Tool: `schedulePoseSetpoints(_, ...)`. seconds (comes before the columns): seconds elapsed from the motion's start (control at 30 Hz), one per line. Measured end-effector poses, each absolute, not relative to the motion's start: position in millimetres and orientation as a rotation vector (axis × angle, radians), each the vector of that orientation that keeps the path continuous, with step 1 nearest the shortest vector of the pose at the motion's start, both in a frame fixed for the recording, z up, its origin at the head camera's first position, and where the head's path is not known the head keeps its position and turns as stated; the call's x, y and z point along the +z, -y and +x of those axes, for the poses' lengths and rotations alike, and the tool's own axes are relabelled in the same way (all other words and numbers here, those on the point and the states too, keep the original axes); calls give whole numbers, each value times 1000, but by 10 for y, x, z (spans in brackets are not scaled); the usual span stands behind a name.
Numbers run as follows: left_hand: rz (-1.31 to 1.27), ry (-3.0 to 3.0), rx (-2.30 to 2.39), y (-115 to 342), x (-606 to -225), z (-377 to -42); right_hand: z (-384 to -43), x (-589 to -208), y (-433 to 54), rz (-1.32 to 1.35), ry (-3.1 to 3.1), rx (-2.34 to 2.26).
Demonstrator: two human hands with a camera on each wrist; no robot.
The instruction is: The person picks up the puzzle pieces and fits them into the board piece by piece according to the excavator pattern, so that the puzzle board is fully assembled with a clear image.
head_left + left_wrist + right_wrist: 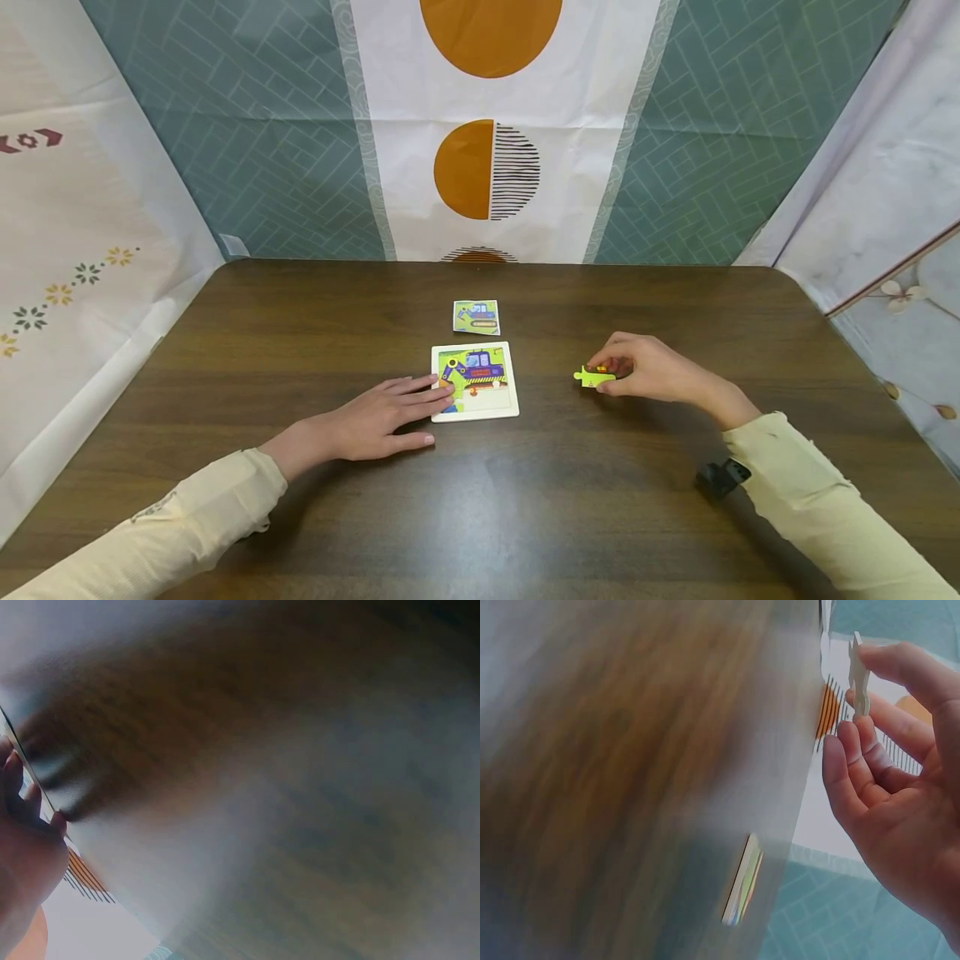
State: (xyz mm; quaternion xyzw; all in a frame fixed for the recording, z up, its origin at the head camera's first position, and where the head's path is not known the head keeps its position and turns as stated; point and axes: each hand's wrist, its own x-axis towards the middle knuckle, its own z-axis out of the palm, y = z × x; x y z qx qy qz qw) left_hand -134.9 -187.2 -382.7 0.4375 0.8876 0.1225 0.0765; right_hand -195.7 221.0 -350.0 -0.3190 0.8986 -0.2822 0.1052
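My left hand (378, 419) lies flat with straight fingers, its fingertips resting on the left side of a white-framed jigsaw puzzle board (513, 392). The board shows a blue excavator on green and yellow; its lower right part is plain white. Away to the right, my right hand (652, 367) pinches a yellow-green puzzle piece (592, 379) between thumb and fingers. In the right wrist view this puzzle piece (859, 679) stands on edge, held above the table. A small orange and red patch (602, 368) shows beneath the fingers; its nature is unclear.
A small picture card (476, 317) with the same excavator lies behind the board. In the right wrist view, a thin object with pale and green edges (742, 881) lies on the table. Printed cloth (300, 133) hangs behind the dark wooden table (337, 517).
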Motion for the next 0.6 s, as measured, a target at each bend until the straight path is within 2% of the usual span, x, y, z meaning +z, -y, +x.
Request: schedulePoseSetpoints(0.6,1292,-2658,369,1866,-3822,-1347,-1997,-3471,-1679,-1013,-2627,-815)
